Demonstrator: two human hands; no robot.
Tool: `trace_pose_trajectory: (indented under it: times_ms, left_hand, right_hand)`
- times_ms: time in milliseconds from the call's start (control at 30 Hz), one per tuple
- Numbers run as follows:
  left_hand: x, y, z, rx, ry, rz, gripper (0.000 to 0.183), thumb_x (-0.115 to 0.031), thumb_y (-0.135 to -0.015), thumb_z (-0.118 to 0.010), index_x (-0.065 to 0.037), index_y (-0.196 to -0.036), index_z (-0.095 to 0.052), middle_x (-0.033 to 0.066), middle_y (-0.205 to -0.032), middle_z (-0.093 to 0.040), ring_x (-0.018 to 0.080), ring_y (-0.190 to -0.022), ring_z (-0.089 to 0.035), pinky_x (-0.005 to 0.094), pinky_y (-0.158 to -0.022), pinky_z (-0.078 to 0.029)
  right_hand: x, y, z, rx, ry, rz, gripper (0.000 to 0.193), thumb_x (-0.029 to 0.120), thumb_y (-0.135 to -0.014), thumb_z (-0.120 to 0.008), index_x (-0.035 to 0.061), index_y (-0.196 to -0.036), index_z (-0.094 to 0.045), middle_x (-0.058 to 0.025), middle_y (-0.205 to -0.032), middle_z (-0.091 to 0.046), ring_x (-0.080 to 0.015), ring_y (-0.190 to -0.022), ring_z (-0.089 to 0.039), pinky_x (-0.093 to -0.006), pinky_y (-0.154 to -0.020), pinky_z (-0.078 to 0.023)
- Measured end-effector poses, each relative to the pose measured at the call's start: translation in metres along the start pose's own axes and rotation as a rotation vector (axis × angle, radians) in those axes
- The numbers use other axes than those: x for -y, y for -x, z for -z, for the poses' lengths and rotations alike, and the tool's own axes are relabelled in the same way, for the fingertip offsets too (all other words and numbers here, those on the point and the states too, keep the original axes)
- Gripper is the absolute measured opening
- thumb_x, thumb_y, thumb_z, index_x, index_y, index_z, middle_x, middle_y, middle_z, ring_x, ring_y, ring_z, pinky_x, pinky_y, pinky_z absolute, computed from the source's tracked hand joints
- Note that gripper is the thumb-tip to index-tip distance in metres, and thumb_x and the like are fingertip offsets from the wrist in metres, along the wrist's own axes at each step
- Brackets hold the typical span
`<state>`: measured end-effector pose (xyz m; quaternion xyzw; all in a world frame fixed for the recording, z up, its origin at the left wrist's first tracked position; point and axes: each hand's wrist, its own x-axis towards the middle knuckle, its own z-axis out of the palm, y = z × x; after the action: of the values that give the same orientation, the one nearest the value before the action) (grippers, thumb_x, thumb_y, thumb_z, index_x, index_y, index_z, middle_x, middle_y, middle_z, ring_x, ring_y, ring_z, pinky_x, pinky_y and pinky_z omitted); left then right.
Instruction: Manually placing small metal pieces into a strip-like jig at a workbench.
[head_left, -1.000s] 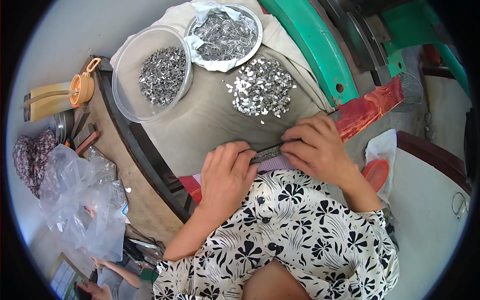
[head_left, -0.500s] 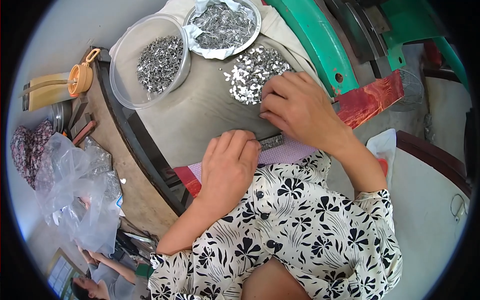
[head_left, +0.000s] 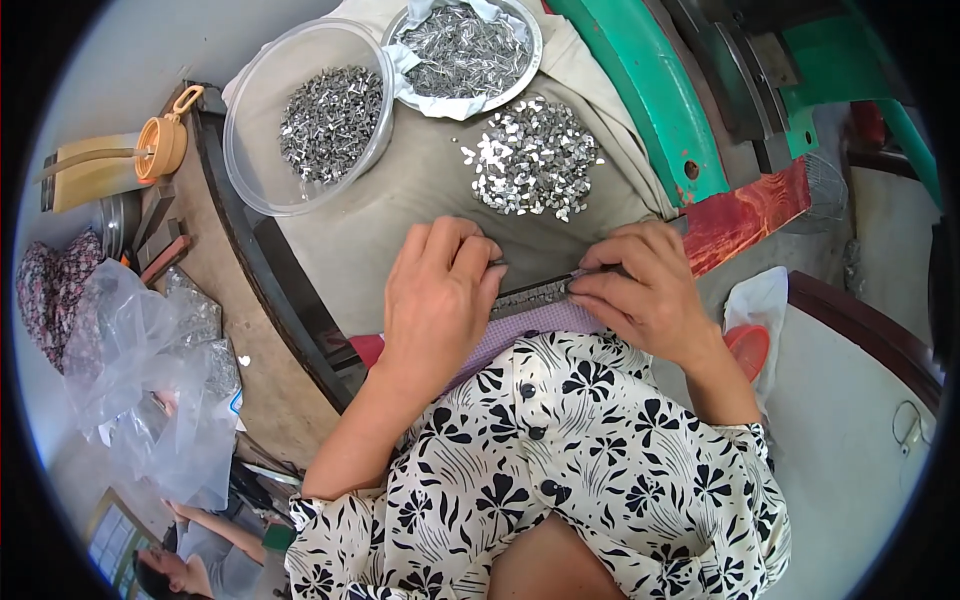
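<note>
A narrow dark metal strip with a row of small silver pieces along it lies across in front of me. My left hand is at its left end, fingers curled together, with a tiny dark bit showing at the fingertips. At the right end, the thumb and fingers of my right hand pinch a small dark piece I cannot identify. Beyond the strip lies a loose pile of small shiny metal pieces on the grey-beige cloth. A lilac checked cloth shows under the strip, near my shirt.
Far left stands a clear plastic tub part-filled with small metal pieces. Behind the pile, a metal bowl holds thin silver pins on white lining. A green machine frame borders the right. Plastic bags lie left; another person is lower left.
My right hand has moved from the pile toward me to the strip's right end. My left hand has shifted slightly away from me, and more of the strip shows.
</note>
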<state>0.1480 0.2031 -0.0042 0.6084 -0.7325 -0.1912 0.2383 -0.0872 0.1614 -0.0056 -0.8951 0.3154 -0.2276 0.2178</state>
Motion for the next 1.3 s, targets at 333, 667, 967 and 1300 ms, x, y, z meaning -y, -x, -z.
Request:
trace_pose_trajectory:
  times_ms: [333, 667, 967, 1300]
  left_hand:
    - [-0.002, 0.007, -0.002, -0.043, 0.016, -0.003, 0.017, -0.002, -0.077, -0.076, -0.004, -0.09, -0.064, 0.008, -0.097, -0.061, 0.03, -0.085, -0.057, 0.0397, -0.073, -0.047]
    - [-0.007, 0.034, -0.001, -0.039, 0.174, 0.002, 0.018, -0.005, -0.075, -0.076, -0.007, -0.089, -0.065, 0.0059, -0.097, -0.062, 0.0277, -0.085, -0.058, 0.0389, -0.074, -0.045]
    - [-0.008, 0.033, 0.007, -0.069, 0.212, 0.05, 0.019, 0.003, -0.073, -0.076, -0.003, -0.088, -0.067, 0.0097, -0.095, -0.064, 0.0278, -0.086, -0.06, 0.0362, -0.077, -0.046]
    - [-0.012, 0.031, -0.014, -0.021, 0.118, -0.034, 0.018, -0.008, -0.074, -0.076, -0.007, -0.089, -0.066, 0.0027, -0.098, -0.061, 0.0241, -0.089, -0.058, 0.0369, -0.075, -0.044]
  right_hand:
    - [0.002, -0.006, -0.002, 0.014, 0.027, -0.001, 0.022, 0.014, -0.066, -0.081, 0.0137, -0.087, -0.074, -0.0006, -0.1, -0.064, -0.0247, -0.097, -0.059, -0.0395, -0.085, -0.042]
    - [0.002, -0.014, 0.001, 0.092, 0.041, 0.08, 0.021, 0.014, -0.066, -0.077, 0.0139, -0.086, -0.072, -0.0004, -0.108, -0.064, -0.0259, -0.105, -0.057, -0.042, -0.091, -0.042]
    - [0.004, -0.015, 0.003, 0.087, -0.04, -0.013, 0.017, 0.014, -0.067, -0.078, 0.0137, -0.084, -0.073, 0.0016, -0.106, -0.064, -0.0241, -0.11, -0.056, -0.0431, -0.096, -0.037]
    - [0.012, -0.012, 0.0, 0.044, 0.028, 0.036, 0.014, 0.016, -0.067, -0.076, 0.016, -0.081, -0.072, 0.0028, -0.109, -0.064, -0.0222, -0.114, -0.054, -0.0429, -0.097, -0.034]
